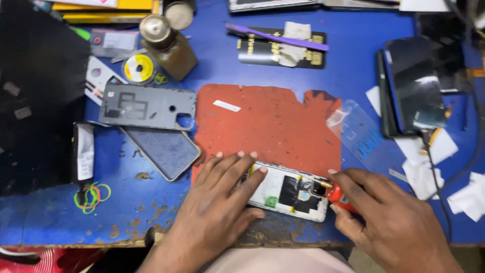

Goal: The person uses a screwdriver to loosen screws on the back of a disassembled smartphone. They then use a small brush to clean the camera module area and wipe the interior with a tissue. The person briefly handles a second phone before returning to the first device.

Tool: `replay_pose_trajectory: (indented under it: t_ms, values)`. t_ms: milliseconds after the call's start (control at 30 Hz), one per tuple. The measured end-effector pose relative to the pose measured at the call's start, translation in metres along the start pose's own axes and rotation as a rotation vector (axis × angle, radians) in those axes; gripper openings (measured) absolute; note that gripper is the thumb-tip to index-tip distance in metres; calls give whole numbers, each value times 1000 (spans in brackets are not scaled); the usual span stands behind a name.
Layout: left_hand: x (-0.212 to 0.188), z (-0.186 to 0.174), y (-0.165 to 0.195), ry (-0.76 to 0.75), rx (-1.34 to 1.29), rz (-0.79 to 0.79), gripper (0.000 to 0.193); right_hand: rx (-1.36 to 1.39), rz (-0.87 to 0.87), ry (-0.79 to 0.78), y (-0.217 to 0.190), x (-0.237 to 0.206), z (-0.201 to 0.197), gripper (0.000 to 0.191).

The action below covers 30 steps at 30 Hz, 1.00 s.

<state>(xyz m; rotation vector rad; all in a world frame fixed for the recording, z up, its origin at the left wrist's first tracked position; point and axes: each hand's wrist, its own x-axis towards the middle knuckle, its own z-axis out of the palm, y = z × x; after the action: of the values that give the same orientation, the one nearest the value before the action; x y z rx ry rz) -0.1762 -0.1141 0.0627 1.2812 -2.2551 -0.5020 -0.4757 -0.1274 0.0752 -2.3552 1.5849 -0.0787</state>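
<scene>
An opened phone (pixel 290 194) with its back removed lies on a worn red mat (pixel 268 124) near the table's front edge. My left hand (pixel 217 210) lies flat on the phone's left end, fingers spread, pinning it down. My right hand (pixel 389 222) grips a red-handled screwdriver (pixel 337 194). The screwdriver's metal tip touches the phone's upper right area near the camera. A grey phone back cover (pixel 146 106) lies to the left of the mat, overlapping a clear phone case (pixel 164 149).
A brown bottle (pixel 169 45) and solder wick roll (pixel 138 67) stand at back left. A purple toothbrush (pixel 275 36) lies on a black card. Dark phones (pixel 417 86) rest at right, with a cable and paper scraps. Green rubber bands (pixel 92 196) lie front left. A clear film (pixel 353 126) sits beside the mat.
</scene>
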Motion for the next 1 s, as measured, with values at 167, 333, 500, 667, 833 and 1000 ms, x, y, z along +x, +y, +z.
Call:
replay_pose_trajectory:
  t_ms: [167,333,500,667,833,1000]
  values:
    - [-11,21,-21,60,88,-75,73,-55,-156,2,-21,45,22,52]
    - [-2,26,-55,-26,113,-162,78,-100,-171,-20,-36,78,29,55]
    - [3,24,-76,-21,126,-151,78,-120,-172,-7,-42,94,35,54]
    - [-6,26,-85,-14,134,-149,76,-179,-185,-68,-41,98,39,55]
    - [-9,27,-88,-9,165,-138,72,-225,-157,-134,-34,93,42,54]
    - [-10,30,-90,11,178,-130,70,-222,-260,-27,-21,90,41,53]
